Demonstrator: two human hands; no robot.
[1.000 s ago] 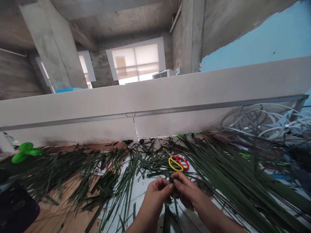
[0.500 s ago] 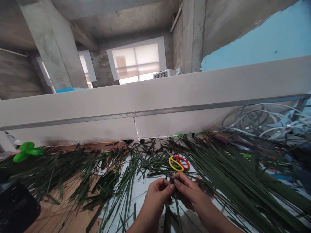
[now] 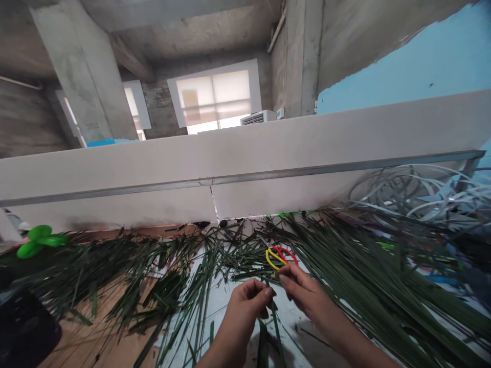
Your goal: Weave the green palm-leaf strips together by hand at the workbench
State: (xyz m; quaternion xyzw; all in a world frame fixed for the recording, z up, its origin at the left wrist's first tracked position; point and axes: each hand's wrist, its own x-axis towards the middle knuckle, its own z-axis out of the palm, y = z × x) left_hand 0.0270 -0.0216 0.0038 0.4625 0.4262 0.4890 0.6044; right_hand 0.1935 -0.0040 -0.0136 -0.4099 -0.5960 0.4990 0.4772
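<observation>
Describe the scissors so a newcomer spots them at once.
Below the long pale partition, dark green leaf strips litter the work surface. Just beyond the right hand lie the scissors, set apart by one yellow and one red handle loop.

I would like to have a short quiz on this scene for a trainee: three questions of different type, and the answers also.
1. What is the left hand holding?
A. a cup
B. a green leaf strip
C. a coil of wire

2. True or false: the scissors handles are both red.

3. Fill in: the bright green object is near the ____ edge of the picture.

Key: 1. B. 2. False; one is yellow, the other red. 3. left.
</observation>
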